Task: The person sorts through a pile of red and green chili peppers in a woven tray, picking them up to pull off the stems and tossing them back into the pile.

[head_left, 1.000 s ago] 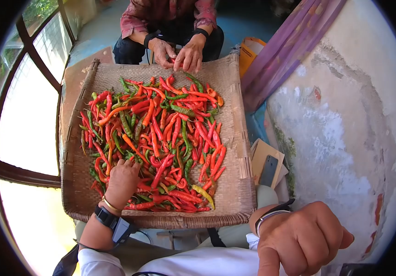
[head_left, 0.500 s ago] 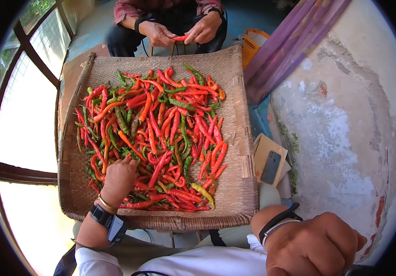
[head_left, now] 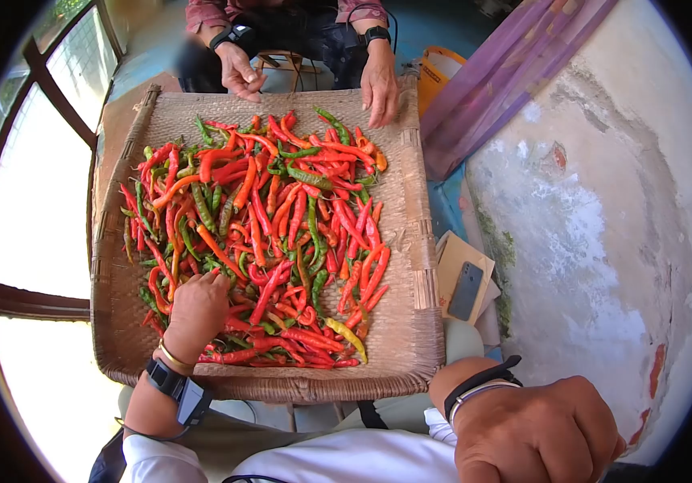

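A square woven tray (head_left: 398,322) carries a large heap of red, green and orange peppers (head_left: 265,233). At the heap's lower left my left hand (head_left: 197,310) is closed among the peppers, its fingertips against something red that I cannot make out. My right hand (head_left: 535,431) is outside the tray at the lower right, back upward, with its fingers curled; whatever is inside the curled fingers is hidden. One yellow pepper (head_left: 348,336) lies near the heap's front right edge.
Across the tray sits a person, one hand (head_left: 240,74) over the far rim and the other (head_left: 380,88) at the far right corner. Right of the tray, a phone (head_left: 466,291) lies on a cardboard piece (head_left: 446,270). Windows (head_left: 36,201) stand left, a rough wall (head_left: 587,217) right.
The other person's hands have moved apart, and the red pepper between them is no longer seen there. The view has shifted slightly; my hands keep nearly the same pose.
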A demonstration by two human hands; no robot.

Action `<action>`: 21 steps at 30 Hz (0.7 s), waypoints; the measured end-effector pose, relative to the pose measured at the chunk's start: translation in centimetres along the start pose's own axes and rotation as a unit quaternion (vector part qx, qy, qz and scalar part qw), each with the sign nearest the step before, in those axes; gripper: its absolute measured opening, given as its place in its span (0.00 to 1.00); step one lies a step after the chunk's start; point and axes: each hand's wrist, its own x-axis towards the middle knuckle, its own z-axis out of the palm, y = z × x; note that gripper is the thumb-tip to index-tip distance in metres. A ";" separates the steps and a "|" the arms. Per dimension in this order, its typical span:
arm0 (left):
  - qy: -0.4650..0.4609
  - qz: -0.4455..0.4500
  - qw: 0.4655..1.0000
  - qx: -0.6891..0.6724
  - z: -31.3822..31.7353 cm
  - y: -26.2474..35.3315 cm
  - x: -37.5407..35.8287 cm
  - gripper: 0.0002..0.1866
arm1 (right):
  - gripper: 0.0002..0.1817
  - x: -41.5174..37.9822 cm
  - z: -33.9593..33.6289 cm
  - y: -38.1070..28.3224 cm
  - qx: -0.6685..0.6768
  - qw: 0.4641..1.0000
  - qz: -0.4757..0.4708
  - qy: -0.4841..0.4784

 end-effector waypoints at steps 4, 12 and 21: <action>0.053 -0.029 0.997 -0.052 -1.5 0.9 0.4 0.05 | 0.15 0.1 0.2 0.1 0.021 1.000 0.020 0.003; 0.082 -0.101 0.897 -0.423 -0.9 0.9 0.5 0.11 | 0.18 -0.4 -0.8 1.5 0.090 0.993 0.048 0.057; -0.015 -0.163 0.737 -0.656 -1.1 1.0 0.1 0.11 | 0.13 -1.6 -0.4 4.1 0.080 0.987 -0.004 0.140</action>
